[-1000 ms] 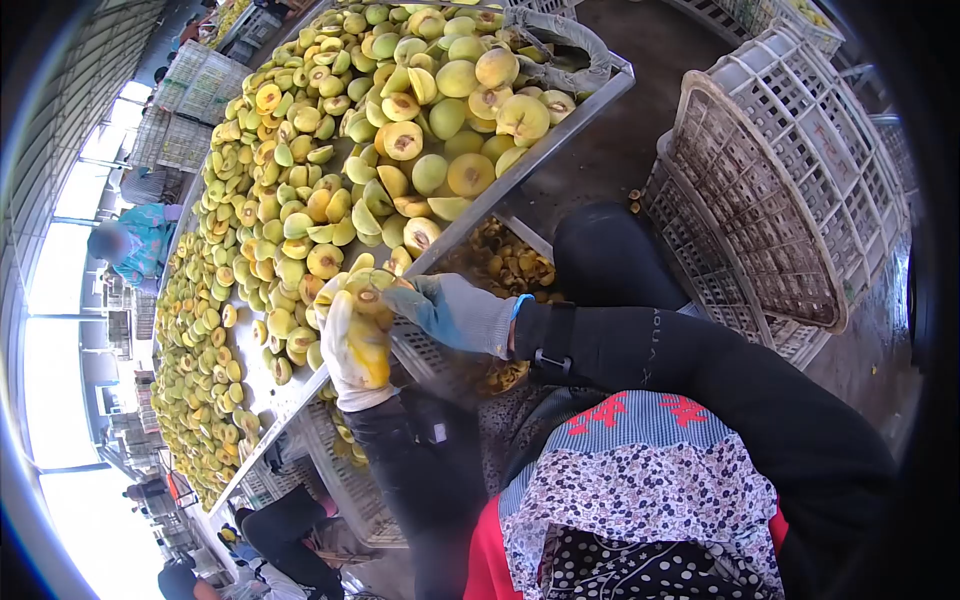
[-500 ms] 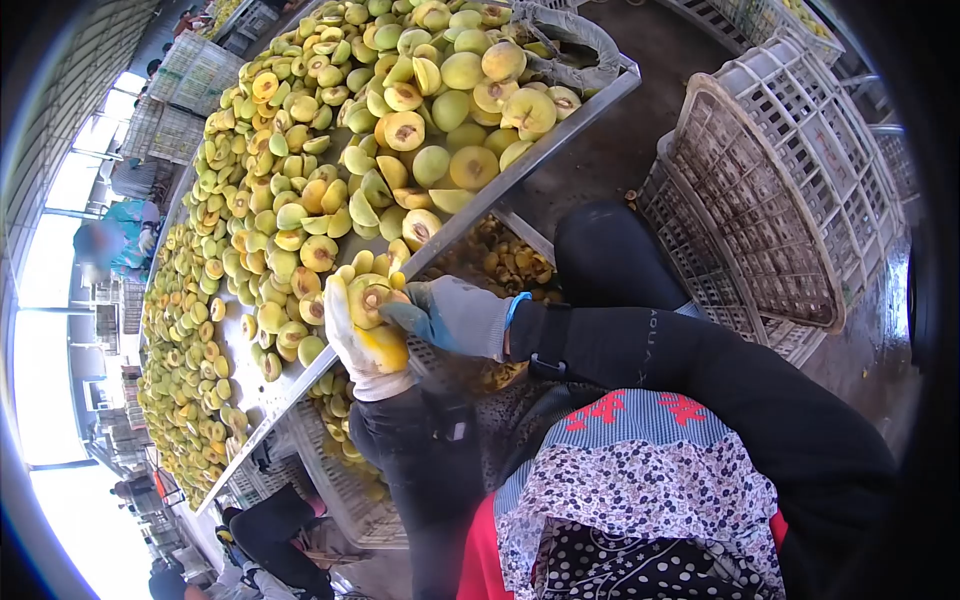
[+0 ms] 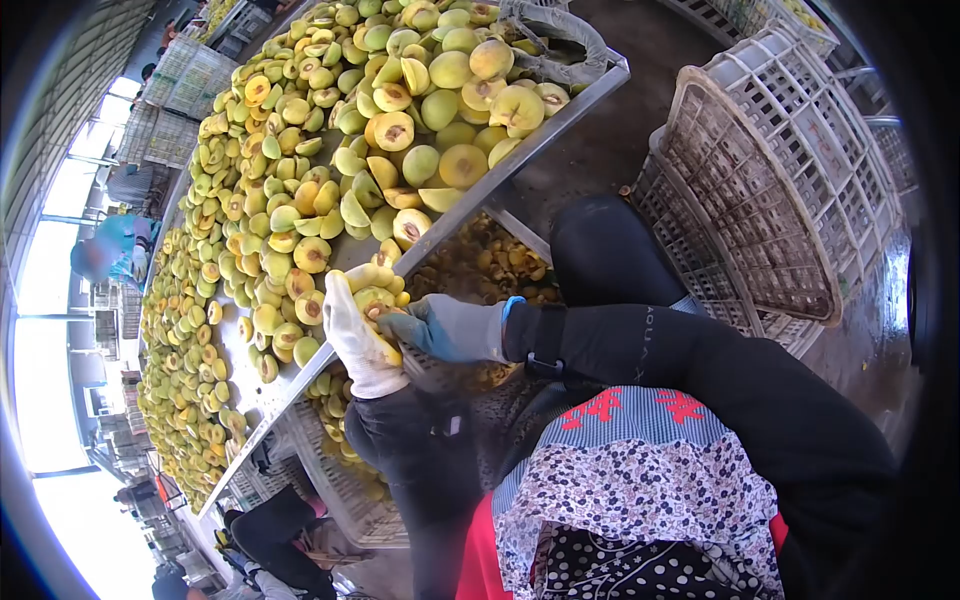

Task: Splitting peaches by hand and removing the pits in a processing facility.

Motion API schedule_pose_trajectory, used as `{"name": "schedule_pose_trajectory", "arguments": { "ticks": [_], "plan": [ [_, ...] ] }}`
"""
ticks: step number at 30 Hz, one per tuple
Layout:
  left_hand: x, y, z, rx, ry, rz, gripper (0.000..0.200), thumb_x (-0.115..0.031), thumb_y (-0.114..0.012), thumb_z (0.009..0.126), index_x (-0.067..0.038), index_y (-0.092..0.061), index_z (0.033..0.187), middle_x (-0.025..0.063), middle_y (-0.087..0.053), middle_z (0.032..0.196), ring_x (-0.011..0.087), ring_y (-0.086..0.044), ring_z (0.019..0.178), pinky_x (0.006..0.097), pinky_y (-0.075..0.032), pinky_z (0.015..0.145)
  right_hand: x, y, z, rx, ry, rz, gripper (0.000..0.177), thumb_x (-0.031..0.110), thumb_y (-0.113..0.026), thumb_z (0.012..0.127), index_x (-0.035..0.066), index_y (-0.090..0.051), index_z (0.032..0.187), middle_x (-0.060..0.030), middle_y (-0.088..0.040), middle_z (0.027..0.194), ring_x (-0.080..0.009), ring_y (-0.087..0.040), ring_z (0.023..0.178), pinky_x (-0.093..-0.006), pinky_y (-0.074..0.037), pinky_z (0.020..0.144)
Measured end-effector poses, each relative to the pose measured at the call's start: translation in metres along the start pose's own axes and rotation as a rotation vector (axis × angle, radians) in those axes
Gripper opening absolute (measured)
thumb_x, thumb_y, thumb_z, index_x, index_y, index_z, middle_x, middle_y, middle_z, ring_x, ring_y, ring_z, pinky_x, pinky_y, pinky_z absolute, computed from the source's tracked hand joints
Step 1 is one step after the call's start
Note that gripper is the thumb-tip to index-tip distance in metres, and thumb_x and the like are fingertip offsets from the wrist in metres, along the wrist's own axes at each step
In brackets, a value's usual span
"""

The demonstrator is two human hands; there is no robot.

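Note:
My left hand, in a white glove with yellow fingers, is closed around a halved yellow-green stone fruit, its cut face turned toward me. My right hand, in a grey-blue glove, has its fingers curled with the tips against that cut face. Whatever those fingers may grip is hidden. Both hands are at the near metal edge of a table. Beyond them on the tabletop lies a broad heap of similar halved fruit, many showing brownish centres.
Below the table edge, cut fruit pieces lie, and a crate holds more fruit. Stacked plastic crates stand at my right beside my knee. Another person is at the table's far left side.
The fruit half has turned slightly in my left hand, and my right fingertips have shifted a little on it. The whole view has moved slightly.

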State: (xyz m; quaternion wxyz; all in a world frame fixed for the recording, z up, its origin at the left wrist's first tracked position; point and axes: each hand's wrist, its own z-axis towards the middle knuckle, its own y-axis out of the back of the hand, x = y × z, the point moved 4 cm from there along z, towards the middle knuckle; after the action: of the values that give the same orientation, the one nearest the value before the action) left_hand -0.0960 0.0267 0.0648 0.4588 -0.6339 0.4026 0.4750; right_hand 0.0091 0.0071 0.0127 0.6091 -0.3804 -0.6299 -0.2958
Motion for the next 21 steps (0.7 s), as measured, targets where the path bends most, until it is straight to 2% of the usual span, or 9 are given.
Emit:
{"name": "schedule_pose_trajectory", "arguments": {
  "ticks": [4, 7, 9, 11, 13, 14, 17, 18, 21],
  "plan": [
    [-0.010, -0.010, -0.003, 0.012, -0.054, 0.206, 0.050, -0.043, -0.051, 0.100, 0.003, -0.066, 0.084, 0.0139, -0.068, 0.072, 0.0226, -0.063, 0.057, 0.0328, -0.055, 0.055, -0.002, 0.001, -0.001, 0.079, -0.008, 0.106, 0.048, 0.048, -0.055, 0.099, 0.003, -0.072, 0.098, -0.0073, -0.068, 0.073, -0.0113, -0.055, 0.071, -0.0331, -0.047, 0.069],
    [-0.008, -0.011, -0.003, 0.036, -0.078, 0.213, 0.053, -0.042, -0.050, 0.100, 0.004, -0.065, 0.078, 0.0150, -0.067, 0.069, 0.0221, -0.062, 0.053, 0.0318, -0.054, 0.055, -0.007, -0.002, -0.001, 0.101, -0.001, 0.237, 0.052, 0.057, -0.052, 0.097, 0.008, -0.069, 0.099, -0.0030, -0.063, 0.068, -0.0128, -0.055, 0.064, -0.0314, -0.046, 0.061],
    [-0.008, -0.012, -0.004, 0.079, -0.061, 0.136, 0.053, -0.042, -0.050, 0.099, 0.004, -0.065, 0.078, 0.0159, -0.067, 0.069, 0.0222, -0.062, 0.054, 0.0323, -0.053, 0.054, 0.001, 0.003, -0.007, 0.640, -0.418, 0.665, 0.056, 0.064, -0.050, 0.094, 0.011, -0.066, 0.096, -0.0011, -0.058, 0.066, -0.0133, -0.053, 0.058, -0.0299, -0.044, 0.054],
    [-0.009, -0.011, -0.003, 0.164, -0.041, 0.087, 0.052, -0.041, -0.051, 0.099, 0.003, -0.065, 0.077, 0.0165, -0.067, 0.069, 0.0221, -0.062, 0.055, 0.0321, -0.053, 0.055, 0.007, 0.003, -0.019, 0.755, -0.596, 0.792, 0.059, 0.071, -0.047, 0.092, 0.013, -0.062, 0.092, 0.0004, -0.053, 0.064, -0.0131, -0.048, 0.051, -0.0287, -0.040, 0.047],
    [-0.008, -0.010, 0.000, 0.216, 0.001, 0.198, 0.051, -0.041, -0.050, 0.099, 0.003, -0.063, 0.075, 0.0177, -0.067, 0.070, 0.0232, -0.062, 0.055, 0.0320, -0.052, 0.056, 0.003, -0.007, -0.023, 0.453, -0.523, 0.626, 0.062, 0.076, -0.045, 0.089, 0.015, -0.057, 0.087, 0.0016, -0.047, 0.060, -0.0122, -0.041, 0.044, -0.0278, -0.034, 0.041],
    [-0.005, -0.010, 0.000, 0.232, 0.013, 0.251, 0.051, -0.041, -0.050, 0.099, 0.002, -0.063, 0.076, 0.0179, -0.067, 0.070, 0.0236, -0.062, 0.055, 0.0320, -0.052, 0.057, 0.029, 0.009, -0.037, 0.273, -0.483, 0.305, 0.061, 0.075, -0.044, 0.090, 0.015, -0.055, 0.083, 0.0023, -0.046, 0.059, -0.0102, -0.037, 0.041, -0.0279, -0.030, 0.039],
    [-0.001, -0.010, 0.000, 0.164, -0.020, 0.220, 0.053, -0.043, -0.047, 0.099, 0.003, -0.063, 0.078, 0.0183, -0.068, 0.070, 0.0238, -0.063, 0.056, 0.0323, -0.053, 0.058, 0.022, 0.010, -0.034, 0.295, -0.484, 0.334, 0.061, 0.076, -0.044, 0.090, 0.016, -0.056, 0.082, 0.0027, -0.045, 0.057, -0.0108, -0.037, 0.040, -0.0278, -0.030, 0.039],
    [-0.003, -0.013, -0.003, 0.093, -0.043, 0.160, 0.054, -0.044, -0.047, 0.099, 0.003, -0.064, 0.079, 0.0183, -0.068, 0.070, 0.0236, -0.063, 0.056, 0.0325, -0.053, 0.058, 0.022, 0.008, -0.033, 0.456, -0.537, 0.527, 0.062, 0.076, -0.045, 0.089, 0.016, -0.057, 0.082, 0.0018, -0.048, 0.057, -0.0121, -0.040, 0.041, -0.0278, -0.033, 0.040],
    [-0.001, -0.010, 0.001, 0.031, -0.092, 0.120, 0.053, -0.046, -0.047, 0.099, 0.003, -0.063, 0.084, 0.0176, -0.067, 0.071, 0.0241, -0.063, 0.057, 0.0337, -0.055, 0.058, 0.020, 0.000, -0.032, 0.376, -0.522, 0.626, 0.061, 0.075, -0.045, 0.090, 0.016, -0.059, 0.081, 0.0019, -0.049, 0.057, -0.0114, -0.038, 0.039, -0.0280, -0.032, 0.039]
  ]
}}
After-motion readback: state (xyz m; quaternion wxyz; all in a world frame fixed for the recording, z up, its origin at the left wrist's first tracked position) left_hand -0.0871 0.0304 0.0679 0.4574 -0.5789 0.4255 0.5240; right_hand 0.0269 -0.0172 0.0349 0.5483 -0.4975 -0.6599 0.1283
